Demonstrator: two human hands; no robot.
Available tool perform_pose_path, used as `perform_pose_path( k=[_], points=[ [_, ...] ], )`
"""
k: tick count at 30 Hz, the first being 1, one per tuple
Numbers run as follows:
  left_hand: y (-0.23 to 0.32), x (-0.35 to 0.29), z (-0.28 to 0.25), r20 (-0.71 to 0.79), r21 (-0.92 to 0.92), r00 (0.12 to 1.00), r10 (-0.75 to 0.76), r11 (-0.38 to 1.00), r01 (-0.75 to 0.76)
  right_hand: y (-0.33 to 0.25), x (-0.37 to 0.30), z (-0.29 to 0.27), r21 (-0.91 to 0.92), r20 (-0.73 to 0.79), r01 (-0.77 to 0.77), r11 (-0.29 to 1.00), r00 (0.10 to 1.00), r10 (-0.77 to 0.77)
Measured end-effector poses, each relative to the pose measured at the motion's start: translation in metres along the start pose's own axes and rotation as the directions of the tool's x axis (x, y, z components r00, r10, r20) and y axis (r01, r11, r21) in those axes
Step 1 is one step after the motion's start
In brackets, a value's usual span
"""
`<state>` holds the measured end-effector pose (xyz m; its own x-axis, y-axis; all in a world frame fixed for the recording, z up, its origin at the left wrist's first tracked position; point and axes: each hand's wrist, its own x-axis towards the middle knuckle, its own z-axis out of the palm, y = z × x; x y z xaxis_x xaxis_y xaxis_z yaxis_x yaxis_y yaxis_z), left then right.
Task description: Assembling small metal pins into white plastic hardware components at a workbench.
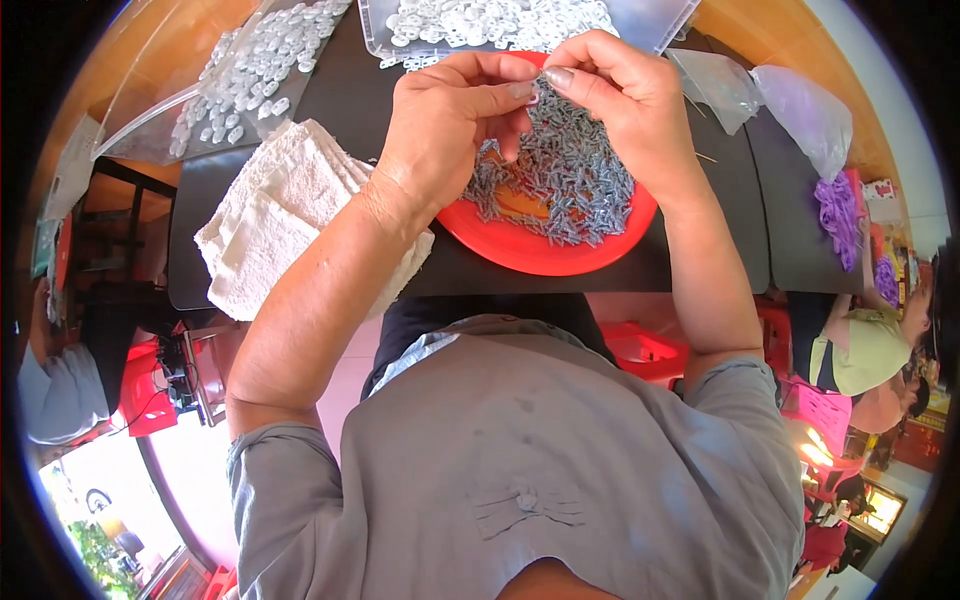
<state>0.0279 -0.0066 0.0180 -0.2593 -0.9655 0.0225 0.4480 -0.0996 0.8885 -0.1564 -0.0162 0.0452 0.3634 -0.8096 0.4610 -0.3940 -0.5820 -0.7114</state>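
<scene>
My left hand [455,120] and my right hand [625,105] meet fingertip to fingertip above the far part of a red plate [545,262]. Both are closed in a pinch. A small whitish bit shows at the left thumb tip, but the fingers hide most of it, and whatever the right fingers grip is too small to make out. Heaped in the plate are many short grey metal pieces [575,185], like nails or screws. Just beyond the hands, a clear plastic tub [375,30] holds many small white plastic pieces [500,22], with a few lying by its near edge.
Left of the plate, a folded white towel [280,200] lies under my left forearm. Farther left, a clear bag [150,135] carries more white pieces [265,75]. Plastic bags [810,110] and a purple bundle [838,222] lie at the right. Other people sit at both sides.
</scene>
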Motion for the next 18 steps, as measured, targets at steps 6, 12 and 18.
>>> perform_pose_path(
  k=[6, 12, 18],
  points=[
    [-0.002, 0.001, -0.001, -0.023, -0.017, 0.998, 0.050, 0.999, -0.050, 0.002, -0.007, 0.010, 0.115, -0.040, -0.125, 0.985, 0.991, 0.131],
    [-0.001, 0.000, 0.000, -0.045, -0.008, 0.996, 0.074, 0.997, -0.075, -0.003, -0.006, 0.015, 0.145, -0.055, -0.137, 0.980, 0.988, 0.147],
    [-0.001, -0.002, -0.001, -0.079, -0.012, 0.991, 0.109, 0.994, -0.110, -0.007, -0.008, 0.019, 0.140, -0.087, -0.138, 0.980, 0.985, 0.151]
  ],
)
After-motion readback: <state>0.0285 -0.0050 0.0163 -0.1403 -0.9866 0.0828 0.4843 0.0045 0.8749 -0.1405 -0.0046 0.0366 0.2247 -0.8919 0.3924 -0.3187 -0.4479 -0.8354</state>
